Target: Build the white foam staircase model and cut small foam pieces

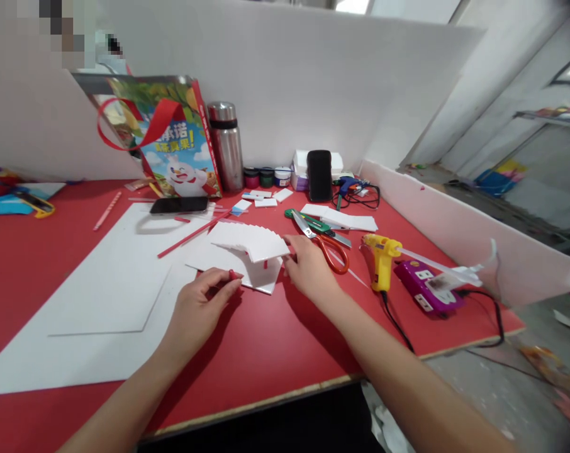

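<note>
My left hand (204,299) is closed, with a short red stick (232,275) pinched between thumb and fingertips. The stick is close to the front edge of a white base board (261,284). Above that board rises a fan of overlapping white card steps (251,238), curved like a small staircase. A short red post (265,265) shows under its right end. My right hand (311,267) has its fingers and thumb closed at the right end of the card steps; its fingertips are partly hidden there. Orange-handled scissors (329,251) lie just beyond my right hand.
A yellow glue gun (383,258) and a purple power strip (426,286) lie on the right with cables. Large white sheets (91,302), a long red stick (195,233) and a phone (180,205) are left. Behind stand a steel flask (228,151) and a printed bag (176,151).
</note>
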Motion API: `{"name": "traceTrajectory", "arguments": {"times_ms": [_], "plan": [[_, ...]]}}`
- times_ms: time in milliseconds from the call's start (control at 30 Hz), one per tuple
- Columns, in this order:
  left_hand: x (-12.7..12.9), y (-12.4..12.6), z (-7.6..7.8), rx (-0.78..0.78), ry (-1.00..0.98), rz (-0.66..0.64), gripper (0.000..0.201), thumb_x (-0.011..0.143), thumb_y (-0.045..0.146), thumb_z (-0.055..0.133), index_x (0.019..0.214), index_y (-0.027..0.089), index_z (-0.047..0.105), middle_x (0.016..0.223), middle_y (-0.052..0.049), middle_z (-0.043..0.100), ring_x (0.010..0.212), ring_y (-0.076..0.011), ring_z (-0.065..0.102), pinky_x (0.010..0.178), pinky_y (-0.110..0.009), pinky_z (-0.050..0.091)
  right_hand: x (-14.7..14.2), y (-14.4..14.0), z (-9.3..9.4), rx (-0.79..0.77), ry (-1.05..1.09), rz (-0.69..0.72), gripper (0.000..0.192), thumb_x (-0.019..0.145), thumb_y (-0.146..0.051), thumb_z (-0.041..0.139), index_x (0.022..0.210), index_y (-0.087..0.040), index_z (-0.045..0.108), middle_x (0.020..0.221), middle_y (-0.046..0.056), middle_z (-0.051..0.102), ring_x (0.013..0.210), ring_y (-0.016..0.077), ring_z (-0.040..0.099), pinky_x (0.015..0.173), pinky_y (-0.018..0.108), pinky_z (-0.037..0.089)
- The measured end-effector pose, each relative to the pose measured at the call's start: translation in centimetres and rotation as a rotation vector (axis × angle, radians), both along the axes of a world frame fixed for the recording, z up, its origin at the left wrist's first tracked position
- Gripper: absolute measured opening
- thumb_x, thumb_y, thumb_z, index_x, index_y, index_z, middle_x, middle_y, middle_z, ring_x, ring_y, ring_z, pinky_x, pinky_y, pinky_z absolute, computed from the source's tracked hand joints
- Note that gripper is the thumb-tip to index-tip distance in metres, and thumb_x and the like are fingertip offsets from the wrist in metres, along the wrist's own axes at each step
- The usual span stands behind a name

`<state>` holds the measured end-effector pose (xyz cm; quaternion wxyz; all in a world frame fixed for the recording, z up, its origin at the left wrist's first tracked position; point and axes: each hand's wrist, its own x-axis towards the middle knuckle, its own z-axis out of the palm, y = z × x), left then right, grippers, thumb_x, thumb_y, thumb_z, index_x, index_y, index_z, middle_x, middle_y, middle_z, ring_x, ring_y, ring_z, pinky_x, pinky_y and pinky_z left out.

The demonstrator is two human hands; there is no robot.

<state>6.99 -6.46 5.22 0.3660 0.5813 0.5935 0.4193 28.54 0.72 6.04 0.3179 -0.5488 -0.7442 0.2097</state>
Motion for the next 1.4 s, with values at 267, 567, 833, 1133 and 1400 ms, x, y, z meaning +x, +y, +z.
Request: {"name": "traceTrajectory", "arguments": {"times_ms": [267, 567, 833, 1133, 1400], "plan": [[0.4, 1.2, -0.8, 0.152, 0.108, -0.051, 0.017, 0.094, 0.034, 0.060, 0.089, 0.023, 0.072, 0.099, -0.003, 0.071, 0.093, -0.0195, 0.065, 0.085, -0.030, 0.046, -0.5, 2.8, -0.6, -0.039, -0.024, 0.085, 0.019, 0.071, -0.003, 0.058, 0.061, -0.018, 0.063, 0.070, 0.003, 0.062, 0.067, 0.0186, 0.060, 0.062, 0.027, 0.042], [-0.4, 0.9, 1.9, 0.217, 0.067, -0.014, 0.014, 0.092, 0.033, 0.065, 0.088, 0.023, 0.074, 0.098, -0.002, 0.072, 0.094, -0.0182, 0.065, 0.082, -0.027, 0.047, -0.7, 2.9, 2.0, 0.021, 0.079, 0.089, 0.012, 0.079, -0.014, 0.066, 0.085, -0.019, 0.075, 0.113, 0.009, 0.071, 0.108, 0.0235, 0.063, 0.091, 0.033, 0.046], [0.6, -0.4, 5.6, 0.375, 0.100, 0.022, 0.011, 0.091, 0.029, 0.067, 0.091, 0.022, 0.075, 0.099, -0.001, 0.074, 0.095, -0.0182, 0.068, 0.083, -0.025, 0.051, -1.7, 2.0, 4.0, -0.029, 0.142, 0.056, 0.018, 0.084, -0.033, 0.068, 0.081, -0.018, 0.076, 0.087, 0.006, 0.073, 0.081, 0.0200, 0.063, 0.071, 0.030, 0.044], [2.0, -0.2, 3.9, 0.283, -0.029, 0.134, 0.014, 0.089, 0.032, 0.069, 0.094, 0.023, 0.079, 0.095, -0.001, 0.072, 0.087, -0.0174, 0.066, 0.073, -0.025, 0.055, -2.2, 1.3, 3.5, -0.087, 0.170, 0.029, 0.020, 0.082, -0.036, 0.068, 0.077, -0.018, 0.076, 0.082, 0.004, 0.073, 0.076, 0.0187, 0.062, 0.067, 0.028, 0.042], [2.3, 0.7, 3.7, 0.232, -0.125, 0.181, 0.016, 0.085, 0.035, 0.074, 0.093, 0.023, 0.081, 0.097, -0.002, 0.073, 0.088, -0.0185, 0.067, 0.075, -0.027, 0.056, -2.1, 1.6, 2.8, -0.118, 0.201, 0.032, 0.022, 0.082, -0.036, 0.068, 0.081, -0.018, 0.078, 0.077, 0.004, 0.072, 0.073, 0.0190, 0.063, 0.063, 0.028, 0.044]]}}
